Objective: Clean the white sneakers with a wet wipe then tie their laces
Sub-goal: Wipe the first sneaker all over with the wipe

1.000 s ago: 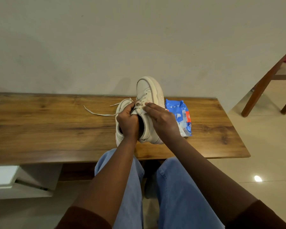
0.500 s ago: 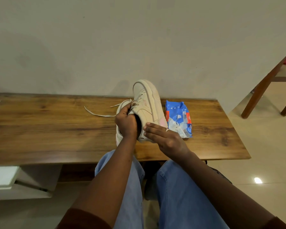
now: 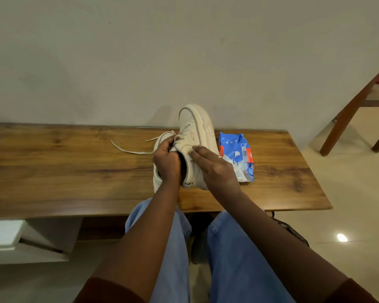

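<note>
Two white chunky-soled sneakers (image 3: 195, 127) sit mid wooden counter (image 3: 53, 171). Your left hand (image 3: 167, 164) curls its fingers round the tilted one's collar, and your right hand (image 3: 214, 169) lays straight fingers on its side. It's likely light and stiff-soled, so grip the collar.

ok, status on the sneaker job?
Done: nothing I can confirm. In hand: left hand grips the tilted sneaker at its collar, right hand flat on its side, as if wiping; no wipe visible. Left: tying, since the lace of the other sneaker trails loose on the table. The wipe pack lies beside.
</note>
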